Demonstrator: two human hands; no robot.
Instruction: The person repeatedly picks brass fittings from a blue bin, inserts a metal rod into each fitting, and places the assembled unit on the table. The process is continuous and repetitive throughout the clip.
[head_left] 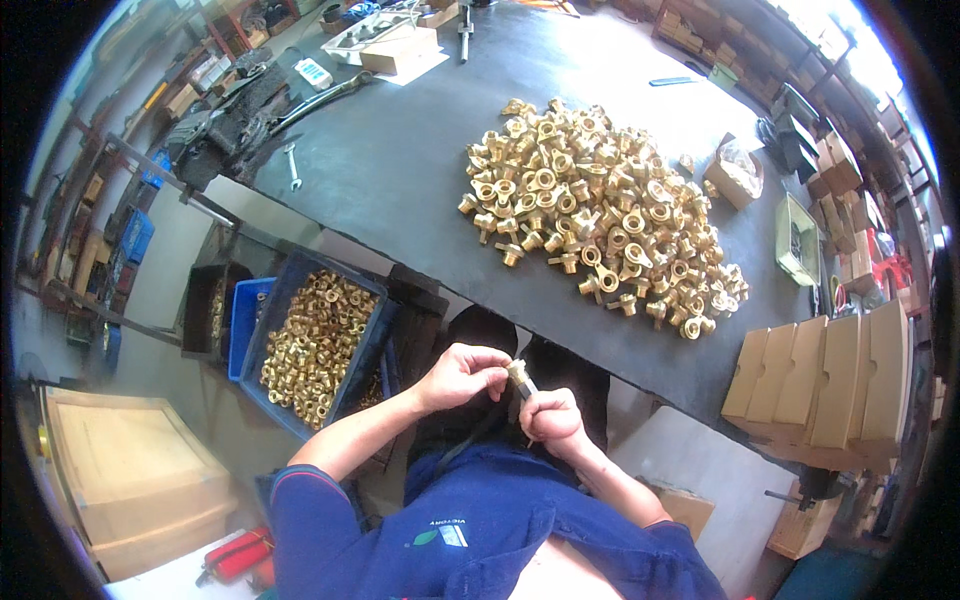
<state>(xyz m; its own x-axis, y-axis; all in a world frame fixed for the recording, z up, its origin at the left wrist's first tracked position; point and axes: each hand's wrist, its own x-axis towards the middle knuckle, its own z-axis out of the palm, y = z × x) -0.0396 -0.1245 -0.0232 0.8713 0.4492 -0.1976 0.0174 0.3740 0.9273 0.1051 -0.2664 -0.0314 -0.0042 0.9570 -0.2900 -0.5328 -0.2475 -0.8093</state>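
Note:
In front of my lap, my right hand is closed around a dark grey cylindrical piece. A brass fitting sits at the upper end of that piece. My left hand is pinched, its fingertips right beside the brass fitting; whatever lies between them is hidden. Beyond both hands, a large heap of brass fittings is spread on the dark tabletop. Many have a ring-shaped lug and a short threaded end. Left of my left arm, a blue crate holds more brass fittings.
Upright cardboard boxes stand at the table's right end, near a pale green tray and a small open carton. A wrench lies at the table's left. Another blue bin adjoins the crate. Lower left are stacked wooden boxes.

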